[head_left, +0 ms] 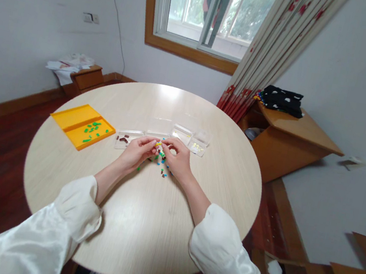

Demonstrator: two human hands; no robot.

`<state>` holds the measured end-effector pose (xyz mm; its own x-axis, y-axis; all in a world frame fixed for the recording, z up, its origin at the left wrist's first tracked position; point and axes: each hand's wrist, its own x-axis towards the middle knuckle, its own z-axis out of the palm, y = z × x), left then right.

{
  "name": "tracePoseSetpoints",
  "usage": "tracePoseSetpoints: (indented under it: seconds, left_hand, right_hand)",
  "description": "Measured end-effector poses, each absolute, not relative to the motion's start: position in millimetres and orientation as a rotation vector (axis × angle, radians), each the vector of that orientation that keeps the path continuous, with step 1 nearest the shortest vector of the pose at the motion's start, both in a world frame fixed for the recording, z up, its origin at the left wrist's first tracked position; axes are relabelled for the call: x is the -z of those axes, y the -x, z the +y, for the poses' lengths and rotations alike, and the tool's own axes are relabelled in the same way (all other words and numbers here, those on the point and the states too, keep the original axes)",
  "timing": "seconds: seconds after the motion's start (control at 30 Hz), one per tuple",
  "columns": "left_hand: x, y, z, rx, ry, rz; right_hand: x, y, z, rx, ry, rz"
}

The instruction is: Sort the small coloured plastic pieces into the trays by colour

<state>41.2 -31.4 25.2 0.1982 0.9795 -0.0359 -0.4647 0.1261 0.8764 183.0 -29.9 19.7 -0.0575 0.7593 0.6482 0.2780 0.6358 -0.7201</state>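
Between my two hands, over the middle of the table, is a small yellow piece (158, 144) that looks like a toy building brick. My left hand (142, 150) pinches it from the left, and my right hand (179, 159) closes on it from the right. Below the fingers lies a loose pile of small green, blue and brown bricks (162, 156), partly covered by the hands. Just beyond my left hand is a clear tray (137, 134) with dark brown pieces. Past my right hand, another clear tray (198, 147) holds pale yellow pieces.
An open orange-yellow case (78, 110) with several green pieces in it lies on the left of the round table (140, 223). More clear trays stand behind the hands. A wooden cabinet (284, 140) with dark cloth (282, 100) on top stands beyond the table's right edge.
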Motion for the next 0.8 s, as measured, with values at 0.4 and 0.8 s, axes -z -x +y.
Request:
tracePoseSetpoints:
  seconds: [0.4, 0.8]
  left_hand:
    - [-35.5, -39.8, -36.7, -1.233, -0.803, 0.728]
    - [-23.5, -41.2, -29.5, -1.248, -0.829, 0.746]
  right_hand:
    - [-15.4, -182.2, -28.1, -0.619, 0.946, -1.539]
    - [-15.7, -181.3, -28.6, -0.706, 0.943, -1.509]
